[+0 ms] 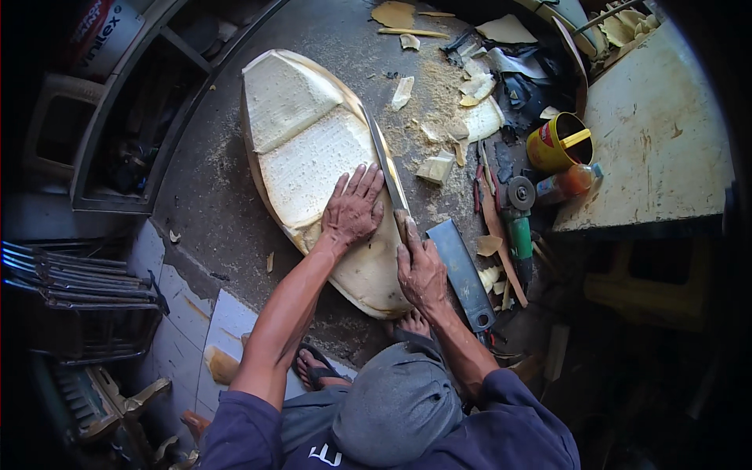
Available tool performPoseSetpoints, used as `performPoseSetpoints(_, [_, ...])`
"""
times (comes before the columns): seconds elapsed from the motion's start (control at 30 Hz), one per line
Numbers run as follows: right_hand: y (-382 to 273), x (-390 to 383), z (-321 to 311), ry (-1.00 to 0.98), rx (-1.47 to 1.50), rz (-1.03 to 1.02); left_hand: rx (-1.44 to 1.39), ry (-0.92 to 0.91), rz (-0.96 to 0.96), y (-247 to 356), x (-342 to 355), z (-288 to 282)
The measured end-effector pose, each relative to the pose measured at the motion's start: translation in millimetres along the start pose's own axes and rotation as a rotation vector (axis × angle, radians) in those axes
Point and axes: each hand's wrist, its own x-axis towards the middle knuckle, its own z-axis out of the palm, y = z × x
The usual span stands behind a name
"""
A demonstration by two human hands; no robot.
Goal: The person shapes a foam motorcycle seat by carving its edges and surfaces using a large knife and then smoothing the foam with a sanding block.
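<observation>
I see the cream foam (pixel 309 176) on the floor (pixel 204 188) at eleven o'clock from the person's head (pixel 398 407), the left hand (pixel 354 210) spread flat on it. The right hand (pixel 421 270) grips a long blade (pixel 381 153) along the foam's two o'clock edge; a green grinder (pixel 520 227) lies at its three.

A long, cream foam pad with rounded ends (pixel 309 168) lies aslant on the dark grey floor (pixel 200 168), from 11 o'clock to 5 o'clock. Its top end is bumpy, with a crease across it. A long, thin, dark metal blade (pixel 381 153) runs along its 2 o'clock edge, tip toward 11.
</observation>
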Motion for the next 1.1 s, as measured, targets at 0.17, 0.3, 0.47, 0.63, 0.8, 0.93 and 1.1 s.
performPoseSetpoints(0.17, [3,-9,-6,0.046,0.103,-0.034,-0.015,0.017,-0.007,4,4,-7])
performPoseSetpoints(0.3, [4,32,9,0.018,0.012,-0.007,-0.023,-0.012,-0.017,2,-1,-2])
performPoseSetpoints(0.47, [22,63,16,0.023,0.102,0.002,-0.001,0.033,-0.001,3,6,-2])
performPoseSetpoints(0.63, [47,53,-16,0.143,0.109,0.065,-0.135,-0.024,-0.121,16,13,-2])
performPoseSetpoints(0.8, [92,-16,-46,0.236,-0.393,0.138,-0.166,0.052,-0.37,30,59,19])
performPoseSetpoints(0.93, [127,-78,-55,0.034,-0.489,0.011,0.166,-0.376,0.204,104,53,21])
performPoseSetpoints(1.1, [144,-98,-32,-0.273,-0.567,0.141,0.143,-0.421,0.449,102,-13,41])
